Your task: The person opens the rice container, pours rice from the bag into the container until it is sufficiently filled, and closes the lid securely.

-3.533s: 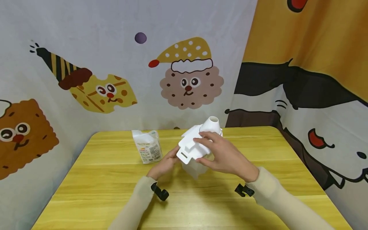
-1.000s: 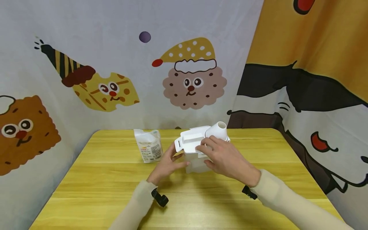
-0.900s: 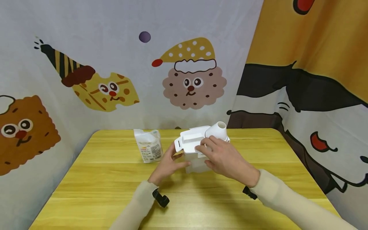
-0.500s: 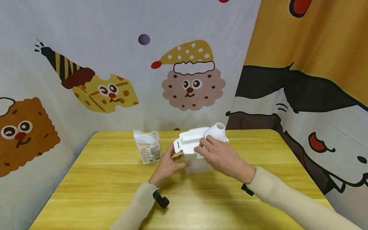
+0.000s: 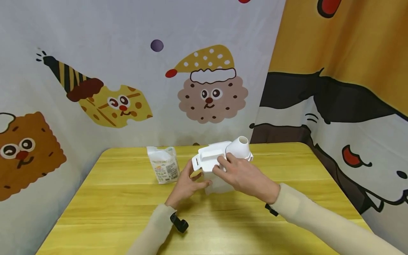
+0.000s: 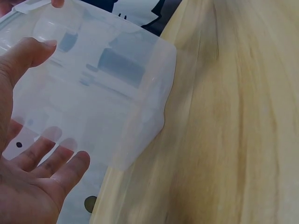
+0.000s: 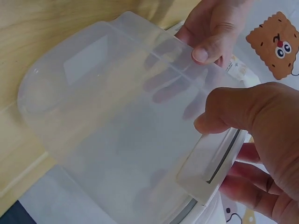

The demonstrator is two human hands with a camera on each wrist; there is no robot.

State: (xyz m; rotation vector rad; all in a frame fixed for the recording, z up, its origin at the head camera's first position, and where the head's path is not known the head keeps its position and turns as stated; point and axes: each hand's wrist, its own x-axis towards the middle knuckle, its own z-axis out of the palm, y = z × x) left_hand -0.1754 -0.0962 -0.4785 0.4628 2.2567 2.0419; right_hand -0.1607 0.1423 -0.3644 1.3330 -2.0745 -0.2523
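Note:
A translucent plastic storage container (image 5: 216,183) stands in the middle of the table with a white lid (image 5: 205,163) on it. On the lid's right part rises a white cone-shaped spout (image 5: 238,148). My left hand (image 5: 186,185) holds the container's left end, thumb on the near wall and fingers on the far side, seen through the plastic in the right wrist view. At the lid's near edge is my right hand (image 5: 247,177), its fingers over the lid and its thumb against a white side latch (image 7: 203,161). In the head view this latch is hidden.
A white printed packet (image 5: 164,166) stands left of the container, close to the left hand. The wooden table (image 5: 127,212) ends at a cartoon-printed curtain (image 5: 127,71) behind. A black wrist camera (image 5: 179,223) sits on the left sleeve.
Since the oldest frame the container has turned and now stands more level. The right hand went from around the spout to the lid's near edge, its fingers lately bending in more there.

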